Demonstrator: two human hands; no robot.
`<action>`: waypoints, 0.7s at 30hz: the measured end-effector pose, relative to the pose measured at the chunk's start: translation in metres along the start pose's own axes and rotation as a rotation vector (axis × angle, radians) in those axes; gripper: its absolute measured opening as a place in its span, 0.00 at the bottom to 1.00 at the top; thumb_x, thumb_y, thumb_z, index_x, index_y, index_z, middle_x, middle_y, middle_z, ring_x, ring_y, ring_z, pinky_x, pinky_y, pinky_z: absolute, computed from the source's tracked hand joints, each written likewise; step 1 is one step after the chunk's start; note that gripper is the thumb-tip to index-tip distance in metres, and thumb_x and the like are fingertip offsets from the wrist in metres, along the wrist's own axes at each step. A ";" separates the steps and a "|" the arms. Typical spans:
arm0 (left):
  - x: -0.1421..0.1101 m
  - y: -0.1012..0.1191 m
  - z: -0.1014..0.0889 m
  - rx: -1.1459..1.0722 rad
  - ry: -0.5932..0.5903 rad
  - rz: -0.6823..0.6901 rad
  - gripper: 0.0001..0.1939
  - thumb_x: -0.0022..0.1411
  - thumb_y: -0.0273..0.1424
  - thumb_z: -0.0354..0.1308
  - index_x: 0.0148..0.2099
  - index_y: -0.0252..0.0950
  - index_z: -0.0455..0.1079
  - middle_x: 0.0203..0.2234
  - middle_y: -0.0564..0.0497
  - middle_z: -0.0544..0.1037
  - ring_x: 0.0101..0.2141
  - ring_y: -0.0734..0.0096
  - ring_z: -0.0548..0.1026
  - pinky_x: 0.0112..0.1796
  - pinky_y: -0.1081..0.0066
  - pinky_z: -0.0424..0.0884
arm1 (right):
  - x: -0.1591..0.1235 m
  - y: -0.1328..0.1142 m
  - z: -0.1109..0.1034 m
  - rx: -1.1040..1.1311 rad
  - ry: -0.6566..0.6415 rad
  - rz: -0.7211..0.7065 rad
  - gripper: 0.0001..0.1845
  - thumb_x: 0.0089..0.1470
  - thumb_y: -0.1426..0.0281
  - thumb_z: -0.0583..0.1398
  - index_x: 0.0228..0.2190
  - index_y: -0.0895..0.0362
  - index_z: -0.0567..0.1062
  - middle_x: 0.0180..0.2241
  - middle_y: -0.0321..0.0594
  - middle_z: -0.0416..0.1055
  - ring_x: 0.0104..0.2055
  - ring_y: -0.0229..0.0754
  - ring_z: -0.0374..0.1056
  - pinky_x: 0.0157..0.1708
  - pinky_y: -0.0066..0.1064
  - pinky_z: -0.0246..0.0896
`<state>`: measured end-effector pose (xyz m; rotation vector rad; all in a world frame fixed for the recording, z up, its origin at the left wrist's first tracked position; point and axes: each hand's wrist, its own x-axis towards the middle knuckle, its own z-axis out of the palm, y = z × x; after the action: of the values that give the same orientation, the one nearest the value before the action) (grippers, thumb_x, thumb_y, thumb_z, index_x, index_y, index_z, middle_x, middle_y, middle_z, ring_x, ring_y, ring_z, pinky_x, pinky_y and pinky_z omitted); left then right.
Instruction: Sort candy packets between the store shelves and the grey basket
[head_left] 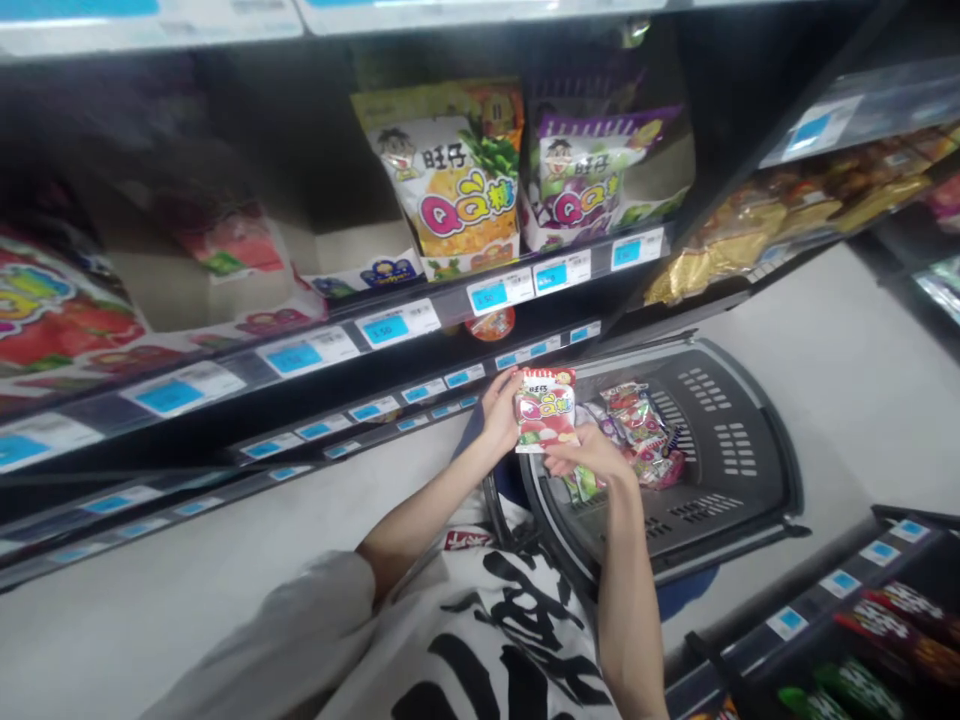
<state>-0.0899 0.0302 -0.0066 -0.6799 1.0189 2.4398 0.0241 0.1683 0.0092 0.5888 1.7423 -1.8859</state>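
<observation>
A small red and white packet of gummy candy (546, 412) is held upright between my two hands, its printed front facing me. My left hand (500, 408) grips its left edge. At the lower right corner, my right hand (589, 455) pinches the packet. Just behind and below is a dark grey shopping basket (720, 500) with slotted walls. Several colourful candy packets (637, 415) lie in it, partly hidden by my right hand and the held packet.
Ahead is a shelf with a yellow candy bag (457, 180), a purple candy bag (581, 175) and blue price tags (499, 292). Gold packages (780, 215) stand further right. Another shelf (810, 605) with red and green packets is at the lower right. Pale floor (817, 320) shows beyond the basket.
</observation>
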 end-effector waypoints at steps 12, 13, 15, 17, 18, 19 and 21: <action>0.001 -0.001 0.000 -0.020 -0.004 0.005 0.25 0.42 0.32 0.76 0.44 0.35 0.76 0.33 0.48 0.83 0.31 0.67 0.79 0.41 0.65 0.73 | -0.001 -0.006 -0.001 -0.040 -0.031 0.032 0.28 0.36 0.51 0.73 0.27 0.64 0.81 0.28 0.49 0.80 0.26 0.43 0.76 0.28 0.30 0.73; 0.001 -0.002 0.000 -0.019 -0.005 0.007 0.25 0.42 0.32 0.76 0.44 0.35 0.76 0.33 0.48 0.83 0.31 0.67 0.79 0.42 0.65 0.73 | -0.001 -0.007 -0.001 -0.040 -0.033 0.033 0.28 0.36 0.50 0.73 0.27 0.64 0.81 0.28 0.49 0.80 0.26 0.43 0.76 0.28 0.30 0.73; 0.002 -0.002 -0.001 -0.015 -0.009 0.007 0.25 0.42 0.33 0.76 0.44 0.36 0.76 0.33 0.49 0.82 0.31 0.67 0.79 0.41 0.64 0.73 | -0.002 -0.008 -0.001 -0.043 -0.037 0.032 0.28 0.36 0.50 0.73 0.28 0.63 0.81 0.28 0.48 0.80 0.26 0.42 0.76 0.28 0.31 0.73; 0.002 -0.002 -0.001 -0.015 -0.011 0.007 0.25 0.42 0.33 0.77 0.44 0.36 0.76 0.33 0.49 0.82 0.31 0.67 0.79 0.41 0.64 0.73 | -0.002 -0.009 -0.001 -0.048 -0.041 0.031 0.28 0.36 0.50 0.73 0.28 0.63 0.81 0.28 0.48 0.80 0.26 0.42 0.76 0.28 0.31 0.73; 0.002 -0.002 -0.001 -0.017 -0.010 0.007 0.25 0.42 0.33 0.77 0.44 0.36 0.76 0.33 0.49 0.82 0.31 0.67 0.79 0.41 0.65 0.73 | -0.002 -0.009 -0.001 -0.052 -0.042 0.033 0.28 0.36 0.50 0.73 0.27 0.63 0.81 0.28 0.47 0.80 0.26 0.42 0.76 0.28 0.31 0.73; 0.002 -0.002 -0.001 -0.018 -0.006 0.008 0.25 0.42 0.33 0.77 0.44 0.36 0.76 0.34 0.48 0.82 0.31 0.67 0.79 0.41 0.65 0.73 | -0.003 -0.010 -0.001 -0.055 -0.042 0.035 0.28 0.36 0.50 0.73 0.27 0.63 0.81 0.28 0.47 0.80 0.26 0.42 0.76 0.28 0.31 0.72; 0.002 -0.002 0.000 -0.021 0.001 0.007 0.25 0.41 0.32 0.77 0.43 0.36 0.76 0.34 0.48 0.83 0.31 0.67 0.79 0.41 0.65 0.73 | -0.003 -0.011 0.000 -0.059 -0.041 0.039 0.28 0.36 0.50 0.73 0.27 0.62 0.81 0.27 0.47 0.80 0.25 0.42 0.75 0.27 0.31 0.72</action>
<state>-0.0900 0.0315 -0.0088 -0.6850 0.9993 2.4599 0.0196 0.1693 0.0198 0.5541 1.7421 -1.8010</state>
